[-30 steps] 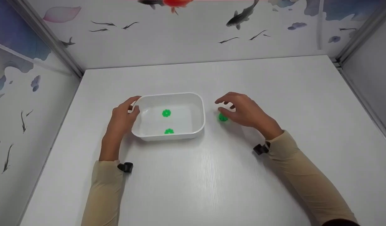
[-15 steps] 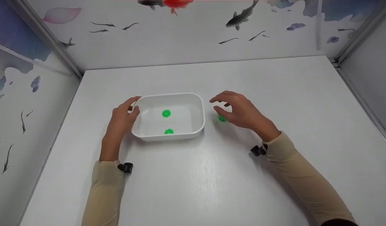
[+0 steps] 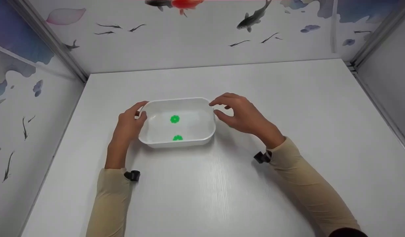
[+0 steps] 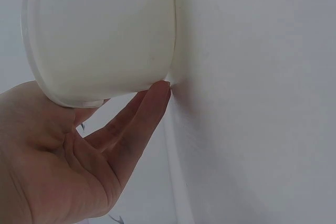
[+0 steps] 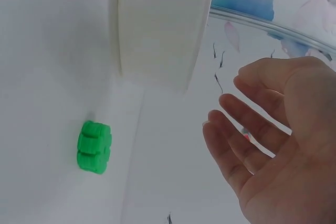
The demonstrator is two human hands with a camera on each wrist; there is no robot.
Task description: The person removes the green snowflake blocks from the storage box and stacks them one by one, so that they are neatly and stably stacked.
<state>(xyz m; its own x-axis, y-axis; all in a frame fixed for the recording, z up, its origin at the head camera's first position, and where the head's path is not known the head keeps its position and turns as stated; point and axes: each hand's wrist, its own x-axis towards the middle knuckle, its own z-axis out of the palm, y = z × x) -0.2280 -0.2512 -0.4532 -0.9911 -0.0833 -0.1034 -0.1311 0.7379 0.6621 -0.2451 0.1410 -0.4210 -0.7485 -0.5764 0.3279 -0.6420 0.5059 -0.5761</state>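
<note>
A white rectangular plastic tub (image 3: 181, 144) with rounded corners stands on the table. My left hand (image 3: 127, 126) holds its left end, thumb at the rim; in the left wrist view its fingertips (image 4: 160, 90) touch the outer wall low down. Inside lies a green flower-shaped piece (image 3: 175, 119); a second green piece (image 3: 177, 138) is partly hidden by the near wall. My right hand (image 3: 243, 115) hovers by the tub's right rim, fingers loosely bent, holding nothing. Below it on the table lies a third green piece (image 5: 94, 147), ridged at the side, covered by the hand in the head view.
The white table (image 3: 202, 197) is enclosed by a back panel (image 3: 196, 42) and side panels printed with fish. Small black devices are worn at both wrists, such as the right wrist camera (image 3: 262, 157).
My right hand has moved left from over the third green piece to the tub's right rim, its fingers empty. My left hand and the tub have stayed put.
</note>
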